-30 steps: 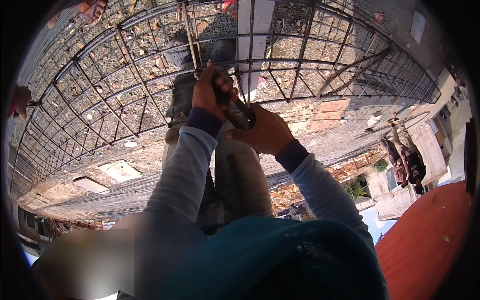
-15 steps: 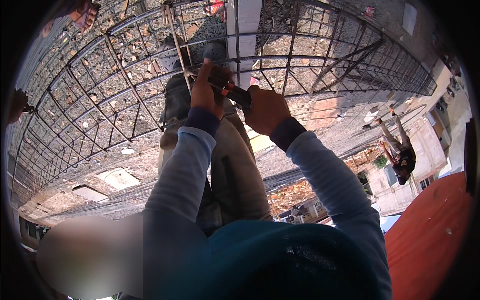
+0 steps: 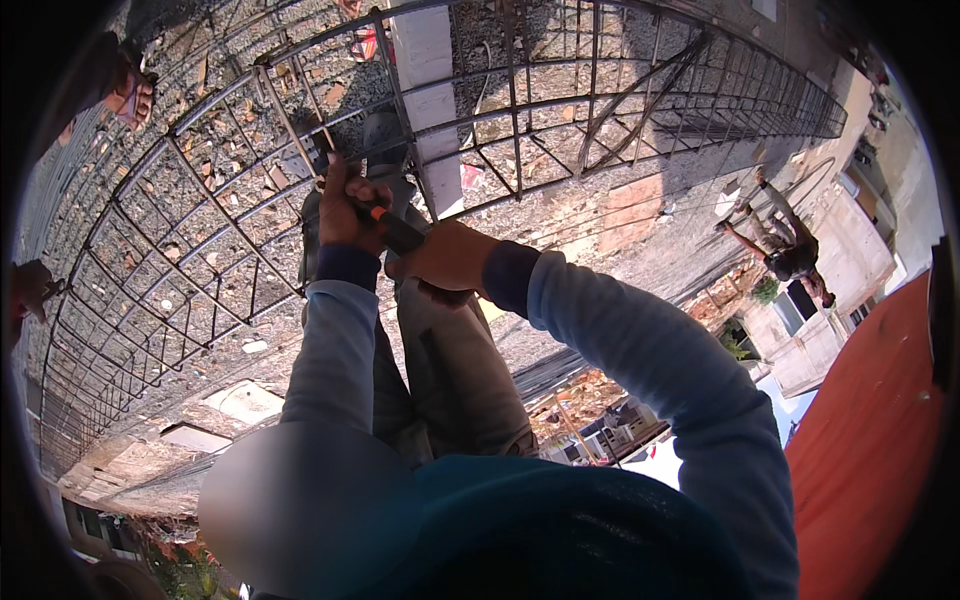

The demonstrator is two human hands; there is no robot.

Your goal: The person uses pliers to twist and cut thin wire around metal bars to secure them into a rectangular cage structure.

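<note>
My right hand [image 3: 450, 258] is closed around the dark handles of pliers [image 3: 402, 235] with orange bands, wrist bent inward. Just left of it, my left hand [image 3: 347, 208] has its fingers curled and its thumb pointing up, close to the front of the pliers. What those left fingers hold is hidden. Beyond the thumb is a steel bar [image 3: 287, 122] of a tied rebar cage [image 3: 250, 215], and a small dark piece sits against its near end. My legs and a dark shoe [image 3: 383, 140] show beneath the hands.
A pale concrete strip [image 3: 425, 95] runs under the cage, over gravel and rubble. Another person's foot [image 3: 132, 98] is at upper left, and a hand [image 3: 33, 290] at the left edge. At right, a person [image 3: 790, 245] stands farther off. An orange-red surface [image 3: 870, 450] fills the lower right.
Both hands have shifted left and slightly down in the picture, and the right wrist has turned inward with the pliers. The view has also swung, moving the cage and the background.
</note>
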